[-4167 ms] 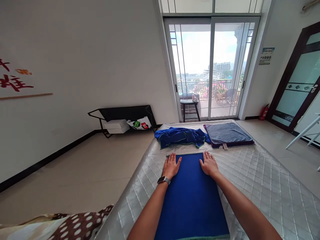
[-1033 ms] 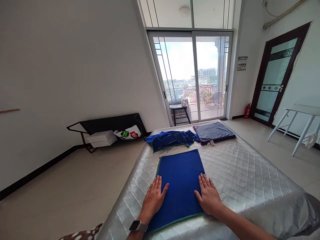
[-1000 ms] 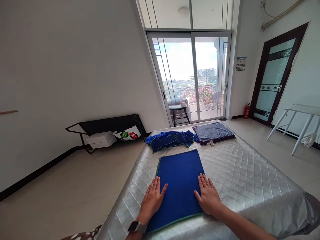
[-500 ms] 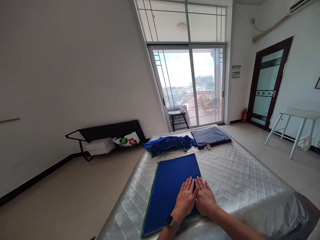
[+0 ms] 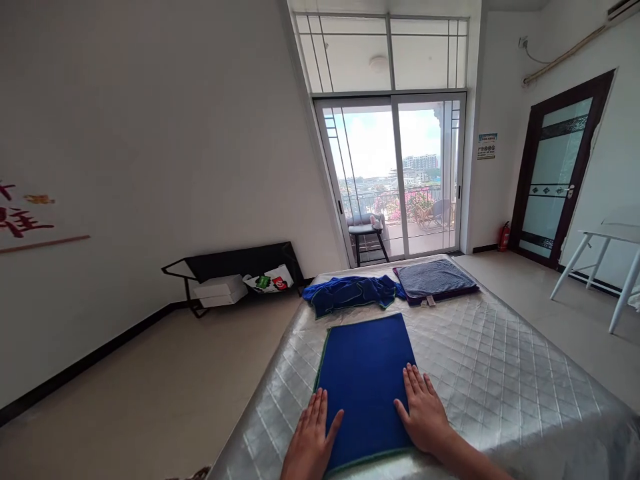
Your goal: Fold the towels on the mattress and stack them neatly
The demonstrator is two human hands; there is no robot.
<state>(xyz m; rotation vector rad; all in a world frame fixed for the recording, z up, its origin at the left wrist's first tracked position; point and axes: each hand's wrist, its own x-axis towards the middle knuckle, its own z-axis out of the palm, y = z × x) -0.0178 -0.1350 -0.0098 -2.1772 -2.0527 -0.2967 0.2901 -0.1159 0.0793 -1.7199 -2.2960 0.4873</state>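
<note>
A blue cloth with green edging (image 5: pixel 367 380) lies flat on the silver quilted cover (image 5: pixel 505 373). On its left edge rests my left hand (image 5: pixel 311 437), fingers stretched out and thumb apart, holding nothing. My right hand (image 5: pixel 424 410) lies flat with spread fingers on the cloth's right edge. Beyond the cloth is a crumpled blue cloth (image 5: pixel 350 292), and to the right of that a grey-and-purple folded towel stack (image 5: pixel 436 279) with a white tag.
A black rack (image 5: pixel 240 263) with white boxes (image 5: pixel 220 291) and a printed bag stands by the left wall. Sliding glass doors (image 5: pixel 395 180) are ahead. At the right are a dark-framed door (image 5: pixel 563 173), a fire extinguisher (image 5: pixel 504 237) and a white stool (image 5: pixel 610 243).
My hands have moved apart from near the cloth's right edge; the left one is now at the left edge. The camera view has turned slightly left.
</note>
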